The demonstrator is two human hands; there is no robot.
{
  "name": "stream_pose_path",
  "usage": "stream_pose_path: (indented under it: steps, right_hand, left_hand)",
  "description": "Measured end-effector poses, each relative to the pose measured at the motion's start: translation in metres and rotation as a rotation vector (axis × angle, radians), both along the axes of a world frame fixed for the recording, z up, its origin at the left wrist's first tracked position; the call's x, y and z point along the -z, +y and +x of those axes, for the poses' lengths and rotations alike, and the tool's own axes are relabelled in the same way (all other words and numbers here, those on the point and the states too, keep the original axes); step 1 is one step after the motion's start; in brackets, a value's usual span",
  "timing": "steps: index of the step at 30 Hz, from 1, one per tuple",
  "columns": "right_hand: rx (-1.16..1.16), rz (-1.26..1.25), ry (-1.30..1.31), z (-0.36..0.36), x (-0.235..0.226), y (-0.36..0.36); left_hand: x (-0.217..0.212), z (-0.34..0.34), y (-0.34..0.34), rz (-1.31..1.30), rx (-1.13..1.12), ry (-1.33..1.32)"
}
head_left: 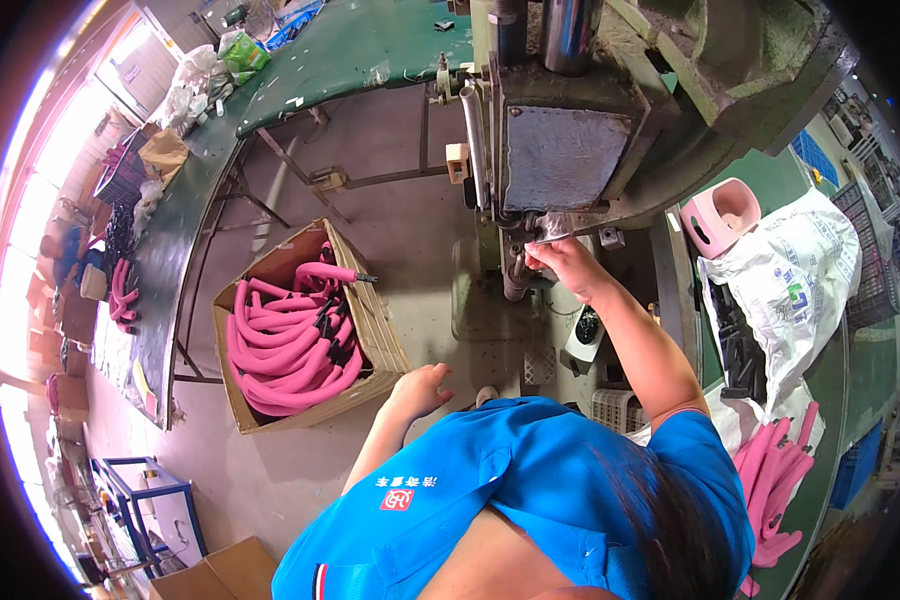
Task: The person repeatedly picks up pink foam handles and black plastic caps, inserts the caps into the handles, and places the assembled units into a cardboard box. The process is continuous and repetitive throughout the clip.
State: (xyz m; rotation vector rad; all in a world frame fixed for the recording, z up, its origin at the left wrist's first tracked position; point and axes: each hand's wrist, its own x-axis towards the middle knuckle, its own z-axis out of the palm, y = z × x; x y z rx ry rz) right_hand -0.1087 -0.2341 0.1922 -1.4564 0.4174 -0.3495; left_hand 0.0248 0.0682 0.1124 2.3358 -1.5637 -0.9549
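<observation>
My right hand reaches forward to the lower end of a large green press. Its thumb and fingers are pinched together beside a small metal tool head under the press's grey plate. Whatever sits between those fingertips is too small or hidden to make out. My left hand hovers low in front of my body, its fingers loosely bent and somewhat apart, with nothing seen in it. Left of that hand stands an open cardboard box, filled with several pink foam-covered tubes that have black ends.
A pink plastic tub and a white woven sack with black parts lie on the right-hand bench. More pink tubes rest nearer me there. Green tables run along the back and left. A blue-framed cart stands lower left.
</observation>
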Motion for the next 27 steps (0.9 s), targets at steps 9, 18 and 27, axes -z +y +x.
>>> stream_pose_path:
  steps: [9, 18, 27]
  right_hand:
    - [0.216, -0.027, 0.182, -0.018, 0.022, -0.019]
    - [0.857, -1.079, 1.041, -0.268, 0.037, -0.011]
    - [1.382, -0.654, 1.930, -0.483, 0.038, 0.144]
  left_hand:
    - [0.002, -0.003, 0.004, 0.040, 0.018, -0.007]
    - [-0.003, -0.010, -0.040, 0.163, 0.044, 0.143]
    - [0.000, -0.024, -0.107, 0.076, 0.475, 0.061]
